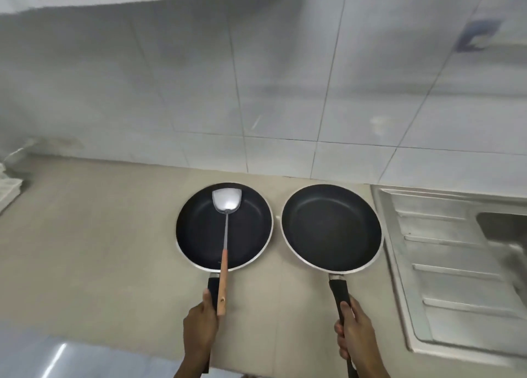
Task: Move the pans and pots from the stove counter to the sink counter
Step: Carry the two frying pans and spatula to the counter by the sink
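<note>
Two black frying pans with pale rims are side by side over the beige counter [99,249]. My left hand [201,327] grips the black handle of the left pan [251,229]. A metal spatula [226,203] with a wooden handle lies in that pan, its handle resting over the rim beside my thumb. My right hand [355,332] is closed around the black handle of the right pan [332,229], which is empty. Whether the pans rest on the counter or hover just above it, I cannot tell.
A steel sink drainboard [445,263] begins right of the right pan, with the basin [504,229] at the far right edge. A white tiled wall [256,92] runs behind the counter. Something white and folded [7,189] lies at the far left.
</note>
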Demonstrator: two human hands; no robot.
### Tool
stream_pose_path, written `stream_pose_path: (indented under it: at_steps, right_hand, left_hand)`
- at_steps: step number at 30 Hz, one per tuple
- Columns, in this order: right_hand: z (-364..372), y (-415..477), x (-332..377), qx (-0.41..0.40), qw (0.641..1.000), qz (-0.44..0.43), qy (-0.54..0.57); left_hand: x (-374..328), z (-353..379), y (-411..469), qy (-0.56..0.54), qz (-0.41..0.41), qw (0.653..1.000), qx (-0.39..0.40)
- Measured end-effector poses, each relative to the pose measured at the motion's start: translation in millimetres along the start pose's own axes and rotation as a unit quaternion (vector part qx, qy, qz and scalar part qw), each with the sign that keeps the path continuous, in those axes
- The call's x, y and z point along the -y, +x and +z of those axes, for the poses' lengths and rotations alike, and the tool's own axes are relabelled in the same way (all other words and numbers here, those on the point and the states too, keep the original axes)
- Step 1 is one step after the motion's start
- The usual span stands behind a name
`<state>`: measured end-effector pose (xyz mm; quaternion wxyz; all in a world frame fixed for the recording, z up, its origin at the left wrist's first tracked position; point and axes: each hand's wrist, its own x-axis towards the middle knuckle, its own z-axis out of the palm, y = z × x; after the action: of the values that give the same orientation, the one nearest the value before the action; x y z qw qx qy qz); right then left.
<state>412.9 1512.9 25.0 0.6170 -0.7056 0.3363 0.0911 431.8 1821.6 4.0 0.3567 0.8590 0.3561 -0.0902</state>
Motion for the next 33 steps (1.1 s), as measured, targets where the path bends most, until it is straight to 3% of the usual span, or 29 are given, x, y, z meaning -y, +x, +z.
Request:
stream_pose_path:
  at_steps: [12, 23, 33]
  right_hand:
    - [52.5, -2.2, -8.9, -0.038, 0.999, 0.009, 0.026]
    - [80.3, 25.0, 8.7, -0.05, 0.998, 0.017, 0.041]
    - [89.1, 46.9, 26.2, -0.05, 0.999, 0.012, -0.004]
  left_hand:
    - [-2.2, -23.3, 69.3, 0.046, 0.066, 0.995, 0.062]
    - [-15.9, -22.3, 106.4, 0.034, 0.063, 0.994, 0.086]
    - [-37.8, -20.1, 122.9, -0.055, 0.059, 0.989, 0.128]
